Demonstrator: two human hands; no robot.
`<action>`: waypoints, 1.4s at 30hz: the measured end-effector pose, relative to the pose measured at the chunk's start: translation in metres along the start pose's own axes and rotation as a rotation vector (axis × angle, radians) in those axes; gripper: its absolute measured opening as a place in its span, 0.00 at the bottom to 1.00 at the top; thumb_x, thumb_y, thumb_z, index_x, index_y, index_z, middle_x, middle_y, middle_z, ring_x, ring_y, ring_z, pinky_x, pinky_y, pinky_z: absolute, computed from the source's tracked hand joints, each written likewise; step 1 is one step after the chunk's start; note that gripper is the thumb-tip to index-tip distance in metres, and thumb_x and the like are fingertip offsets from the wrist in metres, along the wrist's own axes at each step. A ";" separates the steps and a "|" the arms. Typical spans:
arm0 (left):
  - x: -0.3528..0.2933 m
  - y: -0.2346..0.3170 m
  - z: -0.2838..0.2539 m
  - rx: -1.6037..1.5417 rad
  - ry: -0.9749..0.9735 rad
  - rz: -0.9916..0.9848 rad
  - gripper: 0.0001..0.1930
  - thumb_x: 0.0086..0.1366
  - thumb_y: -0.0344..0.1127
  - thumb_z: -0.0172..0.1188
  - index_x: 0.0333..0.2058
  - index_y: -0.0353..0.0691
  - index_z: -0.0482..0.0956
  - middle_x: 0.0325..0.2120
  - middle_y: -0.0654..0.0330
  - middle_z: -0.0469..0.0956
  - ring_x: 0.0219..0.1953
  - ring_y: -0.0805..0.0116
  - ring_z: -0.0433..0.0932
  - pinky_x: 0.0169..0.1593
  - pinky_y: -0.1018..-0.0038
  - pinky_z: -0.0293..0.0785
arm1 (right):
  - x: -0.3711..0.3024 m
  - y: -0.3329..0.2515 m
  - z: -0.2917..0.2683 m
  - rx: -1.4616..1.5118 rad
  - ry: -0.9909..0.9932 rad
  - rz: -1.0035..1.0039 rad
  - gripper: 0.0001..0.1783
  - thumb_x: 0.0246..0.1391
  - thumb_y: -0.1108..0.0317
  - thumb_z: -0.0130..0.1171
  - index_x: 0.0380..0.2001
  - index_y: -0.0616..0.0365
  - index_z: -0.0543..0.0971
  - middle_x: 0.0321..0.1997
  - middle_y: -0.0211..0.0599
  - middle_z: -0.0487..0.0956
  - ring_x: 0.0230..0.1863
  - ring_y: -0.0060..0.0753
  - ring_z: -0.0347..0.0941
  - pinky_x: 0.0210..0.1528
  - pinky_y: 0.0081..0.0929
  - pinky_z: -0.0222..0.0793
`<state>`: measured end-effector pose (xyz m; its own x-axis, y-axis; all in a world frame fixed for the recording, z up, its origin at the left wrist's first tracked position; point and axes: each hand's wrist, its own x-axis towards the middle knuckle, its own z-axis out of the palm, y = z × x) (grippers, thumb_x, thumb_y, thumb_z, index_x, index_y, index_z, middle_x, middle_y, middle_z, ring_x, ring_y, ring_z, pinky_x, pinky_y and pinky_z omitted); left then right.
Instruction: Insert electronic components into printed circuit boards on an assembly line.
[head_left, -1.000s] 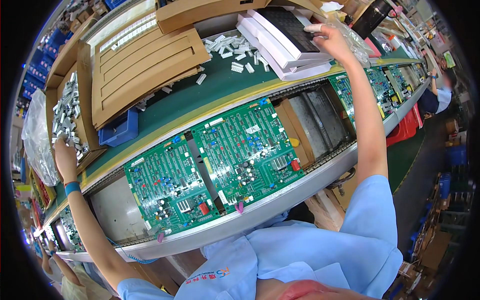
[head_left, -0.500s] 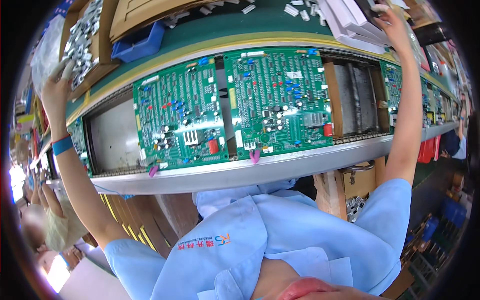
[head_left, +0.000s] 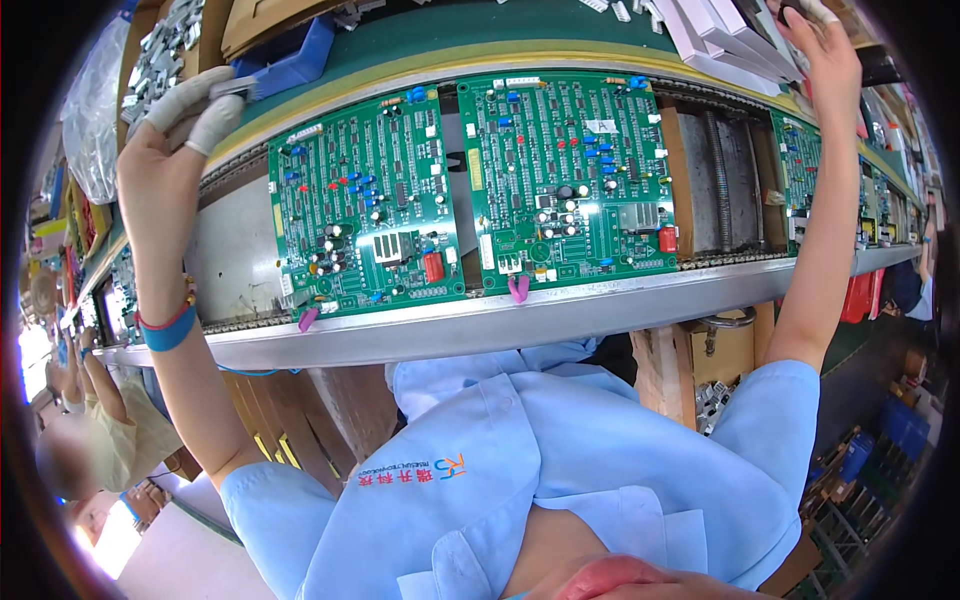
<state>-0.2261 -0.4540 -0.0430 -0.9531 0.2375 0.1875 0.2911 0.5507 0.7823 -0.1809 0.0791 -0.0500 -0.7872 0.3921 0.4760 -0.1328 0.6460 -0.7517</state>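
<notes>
Conveyor line (head_left: 610, 312): running from left to right, its metal rail forming the near edge.
Green bench top (head_left: 450, 38): extending along the far side.
Cardboard box (head_left: 212, 40): standing at far left, holding a heap of small grey-and-white parts (head_left: 165, 50).
Green circuit boards, two: the right board (head_left: 530, 222) and the left board (head_left: 350, 230) are lying flat on the conveyor line, a narrow gap separating them; both are carrying capacitors and finned heatsinks.
White cartons (head_left: 715, 42): lying at far right.
Blue plastic bin (head_left: 300, 58): sitting between the cardboard box and the conveyor line.
Left hand (head_left: 168, 160): hovering at far left, thumb and fingers, in white finger cots, clamping on a grey-and-white component (head_left: 236, 89), just beside the bin in view.
Right hand (head_left: 832, 62): reaching to far right beside the white cartons, fingertips meeting a small dark piece (head_left: 790, 10); whether they are gripping it, one cannot tell.
Purple clips, two: the right one (head_left: 518, 290) and the left one (head_left: 308, 320) are projecting at the boards' near edges.
</notes>
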 end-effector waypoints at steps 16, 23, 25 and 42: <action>-0.053 0.041 0.080 0.058 -0.350 0.192 0.13 0.58 0.25 0.65 0.43 0.37 0.83 0.34 0.58 0.83 0.36 0.72 0.80 0.42 0.77 0.75 | -0.190 -0.119 0.097 -0.325 -0.780 -0.589 0.16 0.41 0.71 0.69 0.37 0.60 0.79 0.35 0.35 0.74 0.31 0.35 0.76 0.26 0.29 0.72; -0.062 0.030 0.085 0.027 -0.349 0.210 0.12 0.58 0.24 0.64 0.42 0.36 0.82 0.33 0.58 0.83 0.36 0.68 0.81 0.42 0.75 0.75 | -0.191 -0.122 0.097 -0.385 -0.779 -0.635 0.18 0.39 0.72 0.70 0.38 0.59 0.81 0.36 0.33 0.75 0.32 0.33 0.75 0.26 0.28 0.72; -0.062 0.031 0.087 -0.005 -0.341 0.274 0.12 0.58 0.23 0.64 0.42 0.36 0.81 0.33 0.58 0.83 0.36 0.68 0.81 0.42 0.74 0.75 | -0.190 -0.121 0.100 -0.387 -0.756 -0.662 0.13 0.41 0.72 0.67 0.33 0.61 0.79 0.33 0.35 0.74 0.33 0.33 0.75 0.24 0.27 0.71; -0.067 0.052 0.118 0.243 -0.406 0.370 0.10 0.51 0.29 0.70 0.33 0.39 0.82 0.34 0.59 0.77 0.41 0.58 0.75 0.48 0.67 0.65 | -0.192 -0.111 0.096 -0.426 -0.764 -0.725 0.17 0.37 0.71 0.69 0.35 0.63 0.80 0.34 0.36 0.73 0.33 0.34 0.74 0.26 0.28 0.72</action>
<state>-0.1372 -0.3470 -0.0844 -0.6907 0.7090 0.1420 0.6540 0.5288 0.5409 -0.0731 -0.1309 -0.1024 -0.7887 -0.5728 0.2234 -0.6061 0.7853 -0.1262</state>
